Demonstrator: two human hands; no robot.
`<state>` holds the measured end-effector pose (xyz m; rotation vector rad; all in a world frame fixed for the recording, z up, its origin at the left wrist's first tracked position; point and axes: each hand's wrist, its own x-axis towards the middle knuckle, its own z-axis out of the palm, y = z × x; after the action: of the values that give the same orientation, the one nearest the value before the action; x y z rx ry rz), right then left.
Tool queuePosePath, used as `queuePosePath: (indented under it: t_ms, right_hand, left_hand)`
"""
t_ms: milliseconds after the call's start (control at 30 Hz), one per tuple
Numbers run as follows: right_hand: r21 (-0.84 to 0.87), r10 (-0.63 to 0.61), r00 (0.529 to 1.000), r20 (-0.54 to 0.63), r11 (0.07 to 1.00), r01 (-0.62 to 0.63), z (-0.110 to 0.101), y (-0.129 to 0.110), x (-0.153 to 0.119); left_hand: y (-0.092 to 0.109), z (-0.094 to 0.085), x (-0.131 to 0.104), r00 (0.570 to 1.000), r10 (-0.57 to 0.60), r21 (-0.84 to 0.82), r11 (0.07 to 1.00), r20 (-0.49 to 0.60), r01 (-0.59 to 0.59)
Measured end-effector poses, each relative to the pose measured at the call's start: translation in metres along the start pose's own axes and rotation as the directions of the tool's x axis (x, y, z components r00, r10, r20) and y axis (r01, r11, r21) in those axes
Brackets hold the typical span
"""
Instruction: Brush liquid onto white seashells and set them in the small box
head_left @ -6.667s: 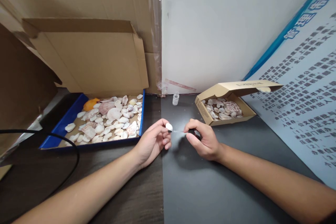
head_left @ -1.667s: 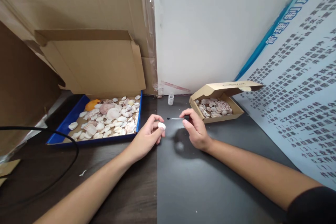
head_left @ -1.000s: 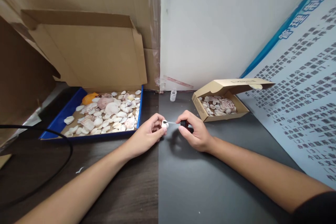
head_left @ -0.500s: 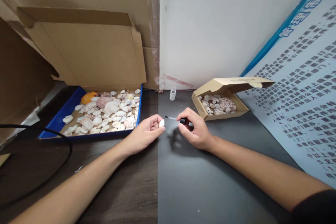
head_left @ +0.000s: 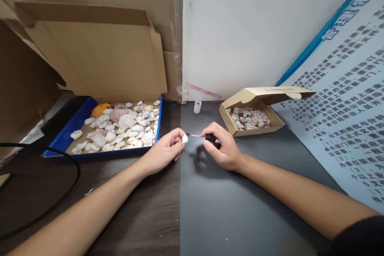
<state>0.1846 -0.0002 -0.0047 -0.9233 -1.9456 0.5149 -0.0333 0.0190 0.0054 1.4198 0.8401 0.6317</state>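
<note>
Between the thumb and fingers of my left hand (head_left: 166, 148) is a small white seashell (head_left: 185, 139). My right hand (head_left: 220, 146) is closed round the black cap of a small applicator brush (head_left: 195, 135), its thin stem pointing left. The dark brush tip is at the shell's upper edge; whether it touches cannot be made out. Behind the hands stands a small clear bottle (head_left: 197, 106) with a white label. To the left of my left hand is an open blue-edged box (head_left: 57, 143) holding many shells, one of them orange.
A smaller cardboard box (head_left: 255, 131), lid raised, holds shells at the right. A black cable (head_left: 78, 168) loops at the far left. A printed board (head_left: 345, 108) leans on the right, and a white panel (head_left: 231, 28) stands behind.
The shell in my left hand has turned and shifted slightly left. The brush tip has moved left, right up to the shell's edge.
</note>
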Motion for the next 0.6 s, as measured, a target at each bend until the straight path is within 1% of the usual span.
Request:
queuePosePath:
  t_ms: [133, 200, 300, 367, 467, 533, 600]
  right_hand:
    - [0.023, -0.061, 0.998, 0.027, 0.998, 0.06, -0.0003, -0.0005, -0.0003]
    - [0.01, -0.039, 0.999, 0.035, 0.999, 0.039, -0.0003, -0.0005, 0.0]
    - [-0.019, 0.017, 1.0, -0.014, 1.0, -0.017, -0.0008, -0.0005, 0.0004]
    - [0.0, -0.014, 1.0, -0.012, 1.0, 0.014, -0.0013, -0.0005, 0.0003]
    - [0.031, -0.075, 0.996, 0.043, 0.997, 0.074, -0.0014, -0.0005, 0.0001]
    - [0.016, -0.047, 0.998, 0.035, 0.999, 0.046, -0.0011, -0.0006, 0.0001]
    - [-0.001, 0.0, 1.0, -0.004, 1.0, 0.0, -0.0008, -0.0005, 0.0002]
  left_hand:
    - [0.0001, 0.0011, 0.0005, 1.0, -0.006, 0.026, 1.0, -0.021, 0.006]
    - [0.0008, 0.0017, 0.0006, 1.0, -0.008, 0.024, 1.0, -0.025, 0.008]
    - [0.0015, 0.0021, 0.0004, 1.0, -0.007, 0.027, 1.0, -0.024, 0.008]
    - [0.0013, 0.0021, 0.0003, 1.0, -0.008, 0.028, 1.0, -0.026, 0.008]
    - [0.0008, 0.0019, -0.0003, 1.0, -0.011, 0.031, 0.999, -0.024, 0.012]
    - [0.0009, 0.002, -0.0007, 1.0, -0.011, 0.045, 0.999, -0.022, 0.012]
    - [0.0014, 0.0022, -0.001, 1.0, -0.008, 0.063, 0.998, -0.021, 0.01]
